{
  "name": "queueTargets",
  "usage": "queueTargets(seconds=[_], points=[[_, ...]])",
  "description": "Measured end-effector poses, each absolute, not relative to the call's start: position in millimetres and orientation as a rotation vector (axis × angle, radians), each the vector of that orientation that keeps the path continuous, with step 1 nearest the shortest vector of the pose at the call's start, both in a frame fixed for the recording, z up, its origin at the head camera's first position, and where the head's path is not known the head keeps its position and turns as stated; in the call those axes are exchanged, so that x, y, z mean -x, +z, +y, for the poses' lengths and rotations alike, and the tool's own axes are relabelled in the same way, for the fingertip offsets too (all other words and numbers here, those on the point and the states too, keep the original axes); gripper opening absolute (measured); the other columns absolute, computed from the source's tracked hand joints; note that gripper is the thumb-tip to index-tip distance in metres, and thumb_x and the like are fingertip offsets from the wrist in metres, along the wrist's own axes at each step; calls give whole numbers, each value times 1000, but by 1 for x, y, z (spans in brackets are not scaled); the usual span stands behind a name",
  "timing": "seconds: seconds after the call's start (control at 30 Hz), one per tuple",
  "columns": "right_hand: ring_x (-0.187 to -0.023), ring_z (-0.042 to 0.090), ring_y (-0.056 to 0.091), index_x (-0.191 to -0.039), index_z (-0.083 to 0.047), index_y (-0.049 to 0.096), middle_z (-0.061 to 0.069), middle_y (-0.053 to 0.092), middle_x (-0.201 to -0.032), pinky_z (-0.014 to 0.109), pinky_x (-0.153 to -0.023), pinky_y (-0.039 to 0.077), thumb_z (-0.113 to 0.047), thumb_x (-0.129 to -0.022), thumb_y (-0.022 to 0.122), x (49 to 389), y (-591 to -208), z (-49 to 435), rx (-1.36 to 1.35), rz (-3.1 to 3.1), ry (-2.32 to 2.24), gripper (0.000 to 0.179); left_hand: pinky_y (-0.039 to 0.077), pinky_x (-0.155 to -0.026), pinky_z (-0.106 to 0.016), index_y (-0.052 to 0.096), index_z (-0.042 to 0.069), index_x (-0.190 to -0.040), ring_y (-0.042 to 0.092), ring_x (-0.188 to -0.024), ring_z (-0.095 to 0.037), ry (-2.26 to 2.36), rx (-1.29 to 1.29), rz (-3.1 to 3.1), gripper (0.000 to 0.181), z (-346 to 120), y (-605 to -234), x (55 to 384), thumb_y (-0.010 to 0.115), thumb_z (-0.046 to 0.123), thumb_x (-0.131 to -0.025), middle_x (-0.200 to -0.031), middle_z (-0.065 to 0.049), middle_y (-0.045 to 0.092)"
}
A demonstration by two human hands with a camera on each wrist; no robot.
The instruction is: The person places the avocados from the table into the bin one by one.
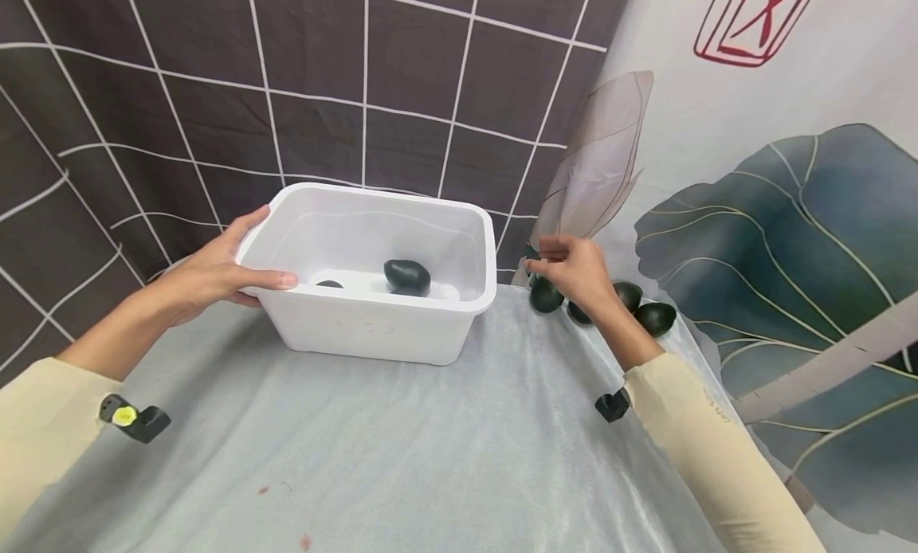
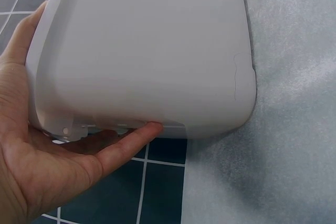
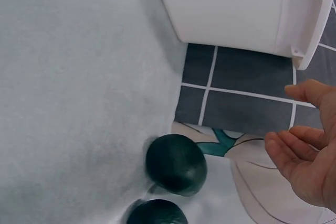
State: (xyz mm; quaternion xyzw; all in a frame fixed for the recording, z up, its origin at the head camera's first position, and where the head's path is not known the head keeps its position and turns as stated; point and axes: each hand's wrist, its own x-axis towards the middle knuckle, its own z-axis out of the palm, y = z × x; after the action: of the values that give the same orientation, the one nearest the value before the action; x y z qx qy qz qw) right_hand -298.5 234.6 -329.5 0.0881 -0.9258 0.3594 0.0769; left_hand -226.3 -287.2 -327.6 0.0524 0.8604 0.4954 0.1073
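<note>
Closest to you are your cream sleeves (image 1: 39, 433), each with a small black clip (image 1: 143, 422) near the wrist, over the pale grey bench (image 1: 402, 441). A bit farther on, your left hand (image 1: 204, 270) holds the white tub (image 1: 373, 330) at its left end. The thumb lies on the front rim and the other fingers are at the side, so that grip likely stops the tub from sliding. The tub sits flat with its open side up, so things can go in from the top. One dark green fruit (image 1: 409, 276) lies inside on the bottom, and a bit of another dark thing (image 1: 330, 284) peeks over the front rim. To the right, four loose fruits (image 1: 656, 319) sit close together near the bench's edge, maybe so they are easy to reach. Your right hand (image 1: 579, 272) is over by them. Its grip is bent and partly wide, with nothing in it. Behind the tub hangs a dark cloth (image 1: 311, 55) with white lines.
</note>
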Motion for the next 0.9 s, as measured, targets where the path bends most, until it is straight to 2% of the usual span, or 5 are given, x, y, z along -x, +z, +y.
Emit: queueTargets(seconds=[0.37, 0.67, 0.9], points=[[-128, 42, 77, -141, 5, 74, 26, 79, -137, 57, -106, 63, -30, -98, 86, 297, -348, 243, -184, -2813, 1017, 57, 60, -105, -72, -17, 30, -181, 38, -158, -49, 1458, -143, 2529, 129, -287, -327, 228, 84, 31, -100, -185, -30, 14], [-129, 43, 76, -142, 6, 73, 26, 79, -137, 57, -109, 62, -32, -98, 86, 298, -360, 247, -123, -2847, 991, 59, 60, -104, -70, -16, 30, -182, 37, -158, -49, 1459, -139, 2530, 129, -287, -327, 227, 84, 33, -100, -185, -30, 15], [-136, 45, 71, -145, 8, 70, 29, 74, -144, 58, -115, 57, -34, -98, 84, 296, -365, 251, -36, -2887, 931, 65, 59, -105, -72, -15, 30, -182, 37, -158, -49, 1463, -138, 2531, 129, -288, -328, 227, 84, 32, -100, -185, -30, 15]])
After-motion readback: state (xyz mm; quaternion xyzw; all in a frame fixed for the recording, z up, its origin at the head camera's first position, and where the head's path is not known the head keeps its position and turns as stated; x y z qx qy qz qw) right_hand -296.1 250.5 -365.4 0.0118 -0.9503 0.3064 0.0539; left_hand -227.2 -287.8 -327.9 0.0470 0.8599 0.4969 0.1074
